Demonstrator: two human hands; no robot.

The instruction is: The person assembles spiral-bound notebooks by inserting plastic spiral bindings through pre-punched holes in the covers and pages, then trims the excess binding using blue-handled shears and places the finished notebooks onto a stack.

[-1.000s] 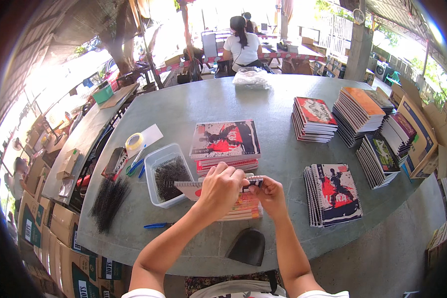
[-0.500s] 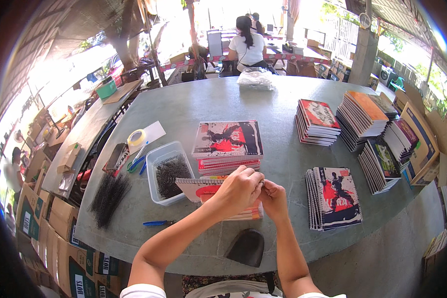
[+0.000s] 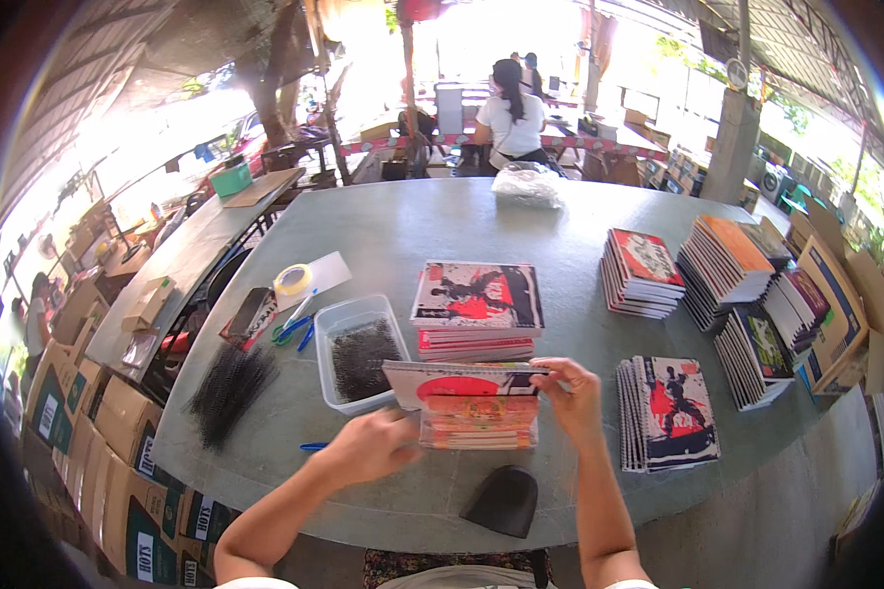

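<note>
A spiral notebook [image 3: 467, 383] with a white, black and red cover stands tilted up, its bound edge on top. My right hand [image 3: 572, 393] pinches it at the upper right corner. Below it is a stack of notebooks with orange and pink edges [image 3: 481, 424]. My left hand [image 3: 371, 447] is apart from the notebook, slightly blurred, low over the table with its fingers spread and nothing seen in them. Beside its wrist shows the blue handle of a hand tool [image 3: 314, 447], mostly hidden. A clear plastic box [image 3: 336, 393] of black binding coils [image 3: 363, 358] stands just beyond.
Behind the held notebook is another notebook stack [image 3: 476, 294]. More stacks [image 3: 668, 412] stand at the right, near an open carton [image 3: 830, 304]. At left lie loose black coils [image 3: 228, 393], tape [image 3: 293, 282] and scissors [image 3: 290, 332]. A dark curved block [image 3: 502, 501] lies near the front edge.
My left hand has let go of the notebook's edge and moved left and down to the table. My right hand still grips the corner, now slightly further right. The view has shifted a little.
</note>
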